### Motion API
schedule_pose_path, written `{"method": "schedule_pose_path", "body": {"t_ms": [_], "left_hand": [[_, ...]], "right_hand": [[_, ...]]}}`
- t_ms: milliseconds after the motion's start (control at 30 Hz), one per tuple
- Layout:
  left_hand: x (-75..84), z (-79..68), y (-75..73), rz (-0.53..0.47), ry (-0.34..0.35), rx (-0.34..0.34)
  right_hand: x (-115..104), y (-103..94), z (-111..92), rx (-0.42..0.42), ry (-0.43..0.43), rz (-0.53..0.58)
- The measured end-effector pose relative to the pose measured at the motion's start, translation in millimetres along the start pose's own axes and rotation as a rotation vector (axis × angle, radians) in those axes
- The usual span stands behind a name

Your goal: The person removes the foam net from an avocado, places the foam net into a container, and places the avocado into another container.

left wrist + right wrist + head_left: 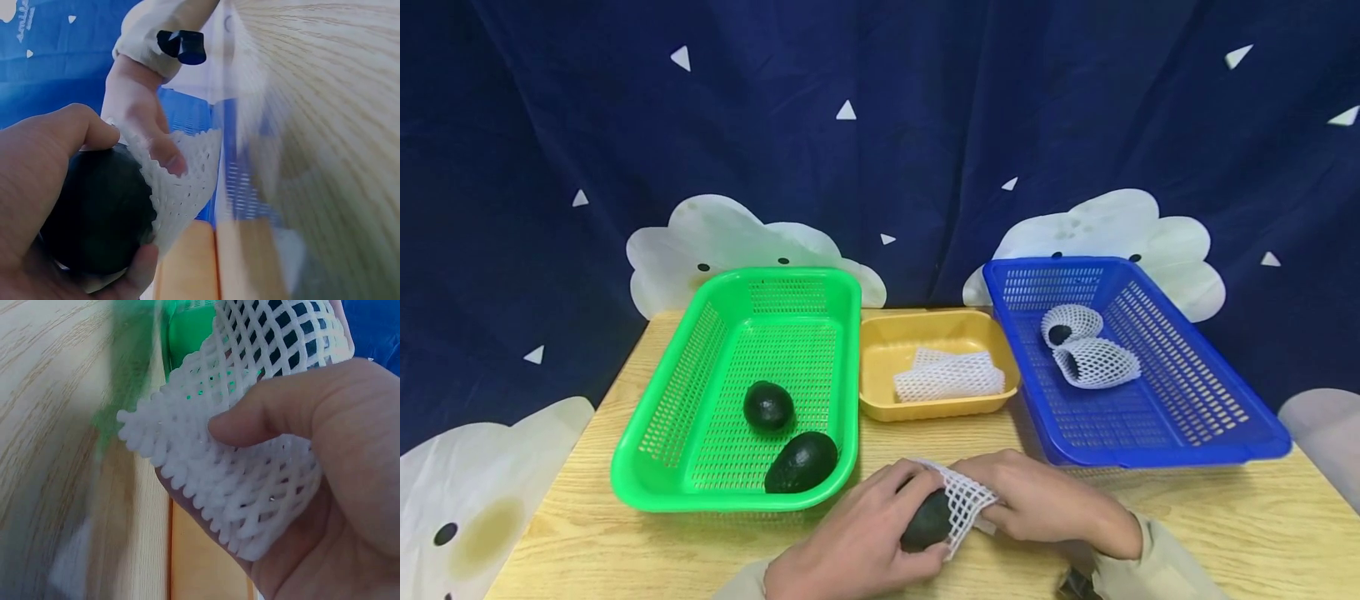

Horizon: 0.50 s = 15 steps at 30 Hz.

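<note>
My left hand (pixel 880 533) grips a dark avocado (pixel 100 209), its fingers and thumb curled round the fruit. A white foam net sleeve (pixel 237 450) covers the avocado's right end in the head view. The thumb and fingers of my right hand (pixel 1037 504) pinch the sleeve's loose, flattened end. In the right wrist view, dark skin shows through the stretched mesh. Both hands are close over the wooden table, in front of the baskets.
On the left, a green basket (pixel 658 500) holds two bare avocados (pixel 801 462). A yellow tray (pixel 880 412) in the middle contains foam net sleeves (pixel 951 377). The blue basket (pixel 1165 454) at right has two sleeved avocados (pixel 1097 363). A dark patterned curtain (pixel 910 150) hangs behind.
</note>
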<state>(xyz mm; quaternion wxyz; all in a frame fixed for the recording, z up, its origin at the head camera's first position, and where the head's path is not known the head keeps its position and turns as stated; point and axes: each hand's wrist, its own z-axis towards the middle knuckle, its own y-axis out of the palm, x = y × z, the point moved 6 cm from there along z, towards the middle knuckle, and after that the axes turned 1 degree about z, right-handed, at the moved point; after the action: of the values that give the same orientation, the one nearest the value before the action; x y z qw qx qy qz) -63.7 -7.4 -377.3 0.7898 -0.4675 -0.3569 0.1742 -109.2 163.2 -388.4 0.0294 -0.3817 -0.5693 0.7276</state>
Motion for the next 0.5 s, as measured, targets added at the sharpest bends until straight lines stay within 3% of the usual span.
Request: {"method": "schedule_pose_path", "body": {"t_ms": [500], "left_hand": [[3.5, -0.9, -13.9, -0.012, 0.015, 0.05]], "right_hand": [[3, -2.6, 0, 0.042, -0.033, -0.007]]}}
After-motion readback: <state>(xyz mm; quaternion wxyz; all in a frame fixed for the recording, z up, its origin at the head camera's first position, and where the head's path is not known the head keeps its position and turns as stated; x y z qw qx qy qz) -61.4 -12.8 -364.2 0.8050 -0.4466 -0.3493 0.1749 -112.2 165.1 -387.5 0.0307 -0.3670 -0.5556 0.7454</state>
